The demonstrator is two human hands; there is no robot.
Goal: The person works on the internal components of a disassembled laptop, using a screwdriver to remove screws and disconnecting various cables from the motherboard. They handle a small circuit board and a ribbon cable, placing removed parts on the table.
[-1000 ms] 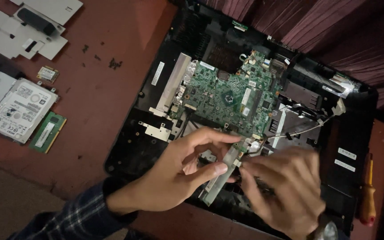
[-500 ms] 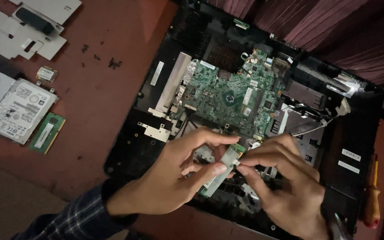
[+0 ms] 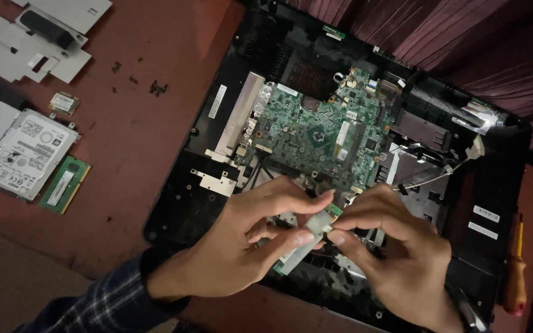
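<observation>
While both hands [image 3: 316,246] pinch small card [image 3: 306,243] | above motherboard [image 3: 316,132]

Reddish-brown table [image 3: 155,129] — opened computer chassis [image 3: 501,185], hard drive [image 3: 23,154], memory stick [image 3: 65,185], screwdriver [image 3: 514,271].

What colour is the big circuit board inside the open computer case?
The circuit board is green, with small silver and black parts on it; the head view shows it.

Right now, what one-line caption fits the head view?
Both hands, left hand and right hand, pinch a small circuit card above an opened computer's green motherboard.
</observation>
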